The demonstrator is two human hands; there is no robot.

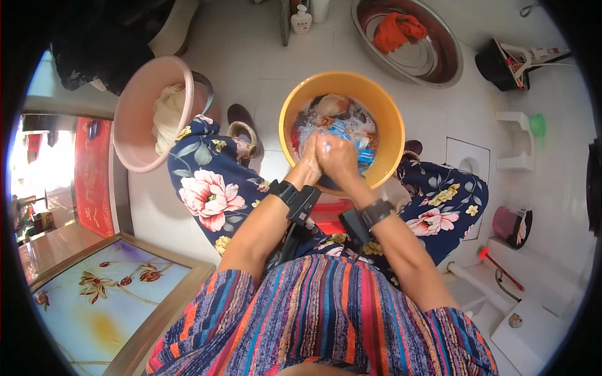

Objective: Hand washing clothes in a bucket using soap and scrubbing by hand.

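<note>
A yellow plastic basin [399, 119] stands on the floor between my knees, with soapy water and several wet clothes in it. Over its near part my left hand [310, 158] and my right hand [337, 154] press together, both closed and wet with suds. A blue-and-white cloth [340, 130] comes out past my right fist, above it and to its right. Whatever lies inside my left fingers is hidden. Brown and tan cloth [332, 104] floats in the foam at the basin's far side.
A pink basin [141, 113] with cream cloth [169, 116] stands at the left. A metal basin [451, 47] holding an orange-red cloth [398, 32] is at the far right. Near the right wall are a squat toilet [467, 164] and a red-handled brush [501, 268]. A white pump bottle [301, 20] stands at the back.
</note>
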